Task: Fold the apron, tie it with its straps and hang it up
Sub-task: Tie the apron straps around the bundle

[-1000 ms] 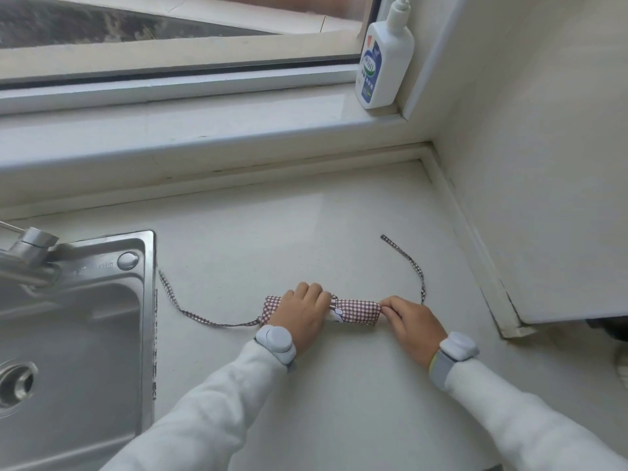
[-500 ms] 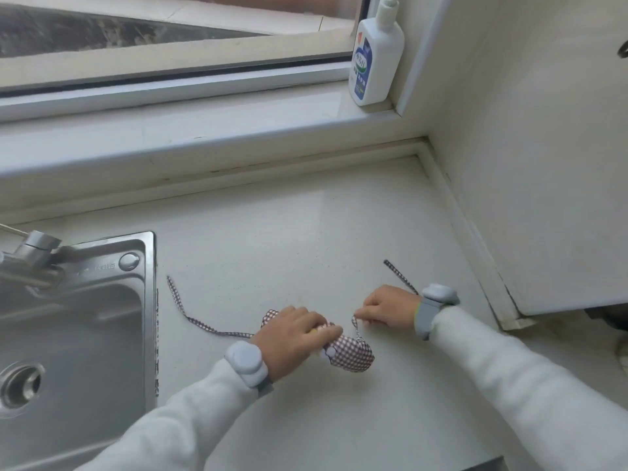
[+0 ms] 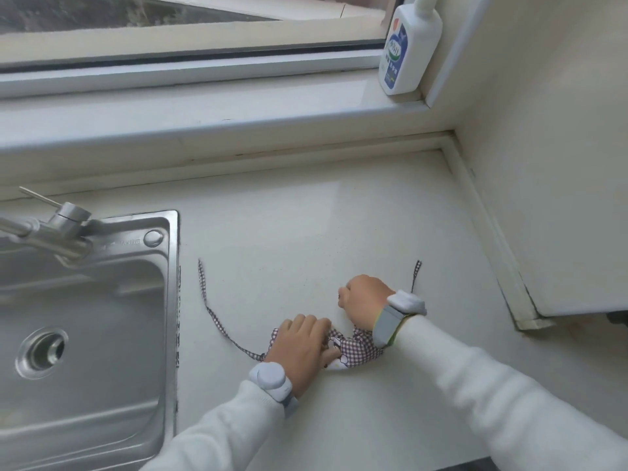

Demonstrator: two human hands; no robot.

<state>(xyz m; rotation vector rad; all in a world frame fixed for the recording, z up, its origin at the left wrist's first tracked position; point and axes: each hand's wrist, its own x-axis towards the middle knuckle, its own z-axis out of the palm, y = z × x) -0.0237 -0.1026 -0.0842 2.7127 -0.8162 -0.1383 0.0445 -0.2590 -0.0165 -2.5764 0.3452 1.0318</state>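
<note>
The apron [image 3: 356, 350] is a small rolled bundle of red-and-white check cloth lying on the white countertop [image 3: 306, 249]. My left hand [image 3: 302, 348] presses down on the bundle's left half and covers it. One strap [image 3: 212, 311] trails from under that hand in a curve toward the sink. My right hand [image 3: 363, 300] is fisted just behind the bundle, closed on the other strap [image 3: 415, 273], whose free end sticks out past my wrist toward the back right. The stretch of strap inside the fist is hidden.
A steel sink [image 3: 85, 317] with a tap [image 3: 57, 229] fills the left side. A white bottle [image 3: 406, 49] stands on the window sill at the back right. A wall panel [image 3: 543, 198] bounds the counter on the right.
The bundle has turned and slid nearer to me. My right hand let go of its right end, took the right strap and drew it leftward behind the bundle. The left strap was dragged in.
</note>
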